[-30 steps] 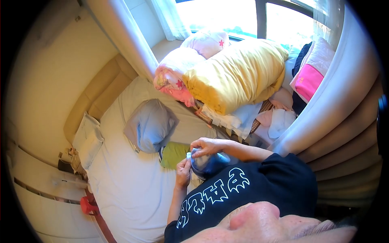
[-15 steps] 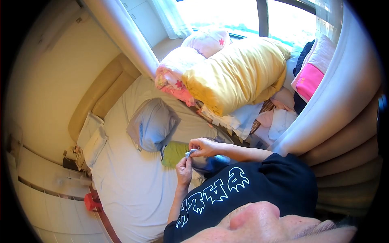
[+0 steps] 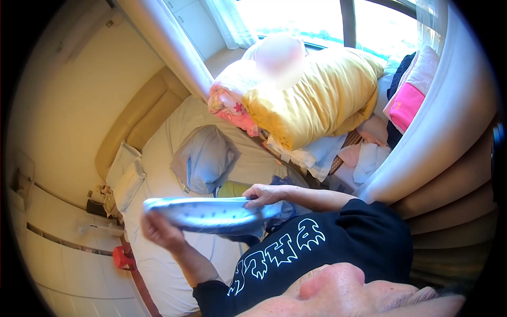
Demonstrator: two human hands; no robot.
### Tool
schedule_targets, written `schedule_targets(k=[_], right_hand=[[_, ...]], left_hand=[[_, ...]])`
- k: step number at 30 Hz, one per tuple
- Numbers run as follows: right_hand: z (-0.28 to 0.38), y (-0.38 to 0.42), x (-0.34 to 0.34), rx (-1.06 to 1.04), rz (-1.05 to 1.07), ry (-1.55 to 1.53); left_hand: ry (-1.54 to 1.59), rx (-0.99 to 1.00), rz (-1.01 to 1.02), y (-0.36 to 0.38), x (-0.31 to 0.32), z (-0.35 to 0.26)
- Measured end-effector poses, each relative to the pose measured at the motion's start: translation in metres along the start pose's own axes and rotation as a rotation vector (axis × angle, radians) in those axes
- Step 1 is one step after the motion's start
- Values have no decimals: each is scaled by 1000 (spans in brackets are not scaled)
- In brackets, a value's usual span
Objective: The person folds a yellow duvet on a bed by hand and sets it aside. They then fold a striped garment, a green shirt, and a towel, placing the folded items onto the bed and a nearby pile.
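A light blue and white cloth with dark dots point(image 3: 211, 212) is stretched between my two hands, slightly blurred. At its left end, my left hand point(image 3: 162, 230) is closed on the edge, over the bed. My right hand point(image 3: 262, 195) pinches the upper edge near the other end, in front of my dark shirt. Darker blue fabric point(image 3: 285, 211) hangs beside my right hand. Just behind the cloth lies a green piece of fabric point(image 3: 232, 188), partly covered.
A grey-blue bundle point(image 3: 205, 161) sits on the bed with its pale sheet point(image 3: 158, 264). Beyond are a rolled yellow quilt point(image 3: 322, 98), pink and white bedding point(image 3: 232, 100) and folded pink items point(image 3: 406, 108) by the window. A red stool point(image 3: 124, 257) stands at the left.
My left hand has moved left, away from my right hand, and the cloth that was bunched between my fingers is now spread out. It covers more of the green fabric.
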State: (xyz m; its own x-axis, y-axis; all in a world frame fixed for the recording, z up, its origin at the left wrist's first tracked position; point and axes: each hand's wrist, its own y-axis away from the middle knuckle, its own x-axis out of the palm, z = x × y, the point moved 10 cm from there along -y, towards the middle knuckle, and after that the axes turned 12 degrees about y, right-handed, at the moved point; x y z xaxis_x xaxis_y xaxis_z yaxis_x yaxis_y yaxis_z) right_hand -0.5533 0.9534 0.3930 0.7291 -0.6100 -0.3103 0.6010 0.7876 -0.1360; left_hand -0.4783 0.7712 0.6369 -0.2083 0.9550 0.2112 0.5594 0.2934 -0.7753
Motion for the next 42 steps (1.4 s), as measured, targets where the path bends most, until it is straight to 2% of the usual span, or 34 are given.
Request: schedule_targets(k=[2,3,4,5,6,8,10,11,12,14,15,16,20,21,22,23,25,26,29,32,33,34,36,37,38,40,42], right_hand=[[-3,-3,8,-58,-40,152],[-3,-2,2,-98,-102,215],[5,0,-6,-140,-163,279],[4,3,-35,-103,-305,255],[17,10,-69,-68,-446,229],[110,42,-110,-230,-590,354],[166,59,-106,-381,-607,498],[163,53,-98,-368,-486,473],[137,40,-88,-287,-375,487],[88,29,-69,-100,-248,515],[76,30,-68,-146,-298,505],[84,36,-73,-158,-308,502],[98,47,-94,-133,-346,352],[84,42,-87,-123,-235,335],[69,38,-79,-114,-126,316],[44,35,-69,-40,-13,368],[22,45,-46,-3,83,348],[10,52,-38,22,132,368],[-18,68,-46,48,75,316],[-12,80,-61,17,25,254],[-22,80,-59,37,59,250],[-34,79,-55,36,58,243],[-83,76,-31,186,109,87],[-112,74,-15,201,123,70],[-111,73,-2,126,138,86],[-123,73,18,140,152,101],[-137,72,28,169,202,64]], left_hand=[[-84,116,-16,-8,-2,-28],[-84,115,-15,-11,-7,-27],[-221,199,-48,-14,-18,-33],[-358,287,-82,-19,-32,-37],[-296,323,-118,-26,-65,-36],[-57,231,-424,-20,-88,-53],[-116,212,-381,-19,-114,-44],[-171,200,-345,-21,-128,-34],[-454,246,-343,-22,-130,-30],[-651,226,-303,-21,-119,-23],[-657,302,-309,-16,-105,-31],[-502,265,-280,-18,-110,-25],[-668,272,-214,-22,-95,-27],[-585,189,-188,-26,-91,-18],[-555,186,-153,-28,-84,-11],[-576,114,-75,-29,-77,2],[-558,23,97,-20,-61,24],[-546,-114,212,-14,-66,48],[-620,-155,505,0,-31,56],[-592,-195,458,-5,-22,57],[-527,-116,325,-11,-21,47],[-506,-19,280,-17,-14,34],[-408,85,177,-24,-7,19],[-409,86,179,-25,-1,15],[-417,110,175,-27,5,9],[-427,134,171,-30,10,5],[-426,196,64,-34,2,-4]])
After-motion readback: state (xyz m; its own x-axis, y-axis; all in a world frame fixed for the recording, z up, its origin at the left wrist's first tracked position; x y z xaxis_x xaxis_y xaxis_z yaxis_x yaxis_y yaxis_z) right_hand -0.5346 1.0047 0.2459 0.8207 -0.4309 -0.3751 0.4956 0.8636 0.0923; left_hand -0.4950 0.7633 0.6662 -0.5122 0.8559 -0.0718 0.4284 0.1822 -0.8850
